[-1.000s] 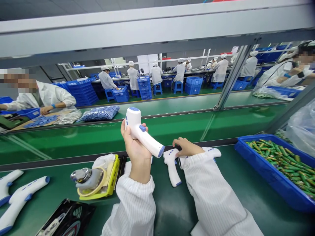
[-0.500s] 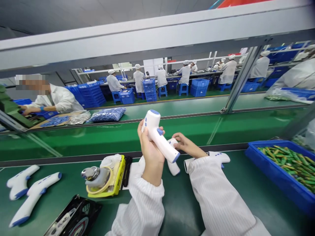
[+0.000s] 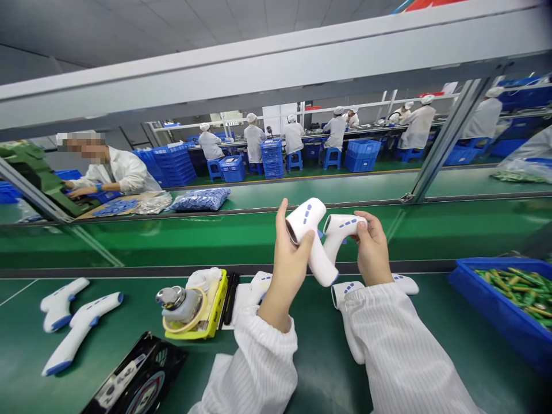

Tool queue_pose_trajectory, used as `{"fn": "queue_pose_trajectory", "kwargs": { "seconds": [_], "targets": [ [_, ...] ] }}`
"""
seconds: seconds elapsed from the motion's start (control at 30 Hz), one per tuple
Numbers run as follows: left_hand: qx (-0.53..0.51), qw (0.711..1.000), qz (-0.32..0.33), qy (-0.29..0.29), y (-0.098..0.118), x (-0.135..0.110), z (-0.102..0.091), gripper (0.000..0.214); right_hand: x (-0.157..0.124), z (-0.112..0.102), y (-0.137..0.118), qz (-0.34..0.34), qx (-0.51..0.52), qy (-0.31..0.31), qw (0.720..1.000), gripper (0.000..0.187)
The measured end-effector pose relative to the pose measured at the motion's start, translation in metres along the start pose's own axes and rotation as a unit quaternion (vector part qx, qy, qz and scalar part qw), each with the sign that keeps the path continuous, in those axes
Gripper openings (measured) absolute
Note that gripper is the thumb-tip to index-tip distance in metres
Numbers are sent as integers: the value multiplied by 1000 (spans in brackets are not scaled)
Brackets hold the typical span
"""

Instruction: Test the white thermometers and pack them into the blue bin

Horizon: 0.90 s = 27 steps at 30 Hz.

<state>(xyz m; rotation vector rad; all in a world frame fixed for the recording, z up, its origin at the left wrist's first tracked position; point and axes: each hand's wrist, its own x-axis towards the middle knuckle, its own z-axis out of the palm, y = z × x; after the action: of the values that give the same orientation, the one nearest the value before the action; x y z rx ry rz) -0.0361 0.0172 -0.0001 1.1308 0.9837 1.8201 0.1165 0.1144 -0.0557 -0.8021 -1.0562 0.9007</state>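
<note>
My left hand (image 3: 290, 253) is closed round a white infrared thermometer (image 3: 317, 244) with blue buttons, its dark open end towards the palm. Just right of it, my right hand (image 3: 374, 244) pinches a second white thermometer (image 3: 342, 227) by one end of its head. Both are raised above the green bench, close together; whether they touch I cannot tell. Under my right sleeve another thermometer (image 3: 350, 322) lies partly covered. One more thermometer (image 3: 261, 283) shows behind my left wrist, and a thermometer end (image 3: 406, 284) sticks out past my right cuff.
Two thermometers (image 3: 81, 328) lie at the left on the bench. A yellow tray (image 3: 214, 313) carries a pump bottle (image 3: 179, 305), beside black pens (image 3: 231, 299). A black fan-like device (image 3: 138, 379) sits in front. A blue bin (image 3: 487, 310) of green parts stands right. A co-worker (image 3: 121, 172) works across the line.
My right hand has lifted the second thermometer from the bench, up beside the first. My left hand has moved right and turned its thermometer, so the open end now shows.
</note>
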Motion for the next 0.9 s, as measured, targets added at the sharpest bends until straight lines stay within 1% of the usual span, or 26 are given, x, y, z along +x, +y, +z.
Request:
{"fn": "queue_pose_trajectory", "kwargs": {
  "seconds": [0.03,0.07,0.1,0.13,0.17,0.23,0.3,0.37,0.4,0.43,0.47,0.5,0.53,0.57,0.63,0.67,0.7,0.73,0.8,0.9],
  "targets": [
    [81,996,39,2,-4,1,-1,72,0,-1,-2,-2,5,14,1000,37],
    [160,985,68,10,-9,3,-3,68,1,-2,-3,-2,7,25,1000,37],
    [227,971,75,19,-16,5,-5,62,1,-3,-5,-1,9,31,999,37],
    [275,960,58,24,-26,9,-9,55,1,-3,-6,3,9,33,999,37],
    [303,952,24,26,-37,13,-13,50,1,-4,-7,8,7,32,999,37],
    [313,947,-65,28,-62,22,-25,46,0,-3,-10,18,5,21,1000,37],
    [298,945,-129,35,-86,31,-37,52,-1,-1,-11,30,10,2,999,37],
    [285,945,-155,50,-100,36,-45,67,-2,2,-13,40,25,-24,999,37],
    [278,946,-157,55,-102,37,-47,75,-3,4,-14,46,35,-38,998,37],
    [271,949,-151,53,-101,36,-46,78,-4,6,-15,52,46,-51,996,37],
    [262,954,-142,42,-96,35,-43,76,-5,8,-16,56,60,-63,995,37],
    [251,959,-133,20,-88,32,-38,69,-7,10,-17,58,75,-75,993,35],
    [230,965,-124,-19,-78,29,-32,61,-9,13,-18,61,93,-88,990,34],
    [199,971,-113,-72,-67,24,-25,57,-11,16,-20,65,112,-103,986,32],
    [127,974,-79,-172,-45,13,-9,59,-17,21,-24,74,149,-135,977,30],
    [104,974,-55,-195,-35,7,-3,62,-20,24,-27,79,166,-150,971,29],
    [95,975,-31,-201,-27,1,3,64,-22,26,-30,83,180,-162,967,28],
    [104,976,-7,-190,-20,-5,8,65,-25,28,-34,83,193,-169,963,27],
    [148,976,29,-157,-8,-15,14,56,-28,30,-41,77,213,-170,959,25],
    [165,971,47,-165,3,-25,17,53,-31,30,-50,71,215,-158,961,26]
  ]
}}
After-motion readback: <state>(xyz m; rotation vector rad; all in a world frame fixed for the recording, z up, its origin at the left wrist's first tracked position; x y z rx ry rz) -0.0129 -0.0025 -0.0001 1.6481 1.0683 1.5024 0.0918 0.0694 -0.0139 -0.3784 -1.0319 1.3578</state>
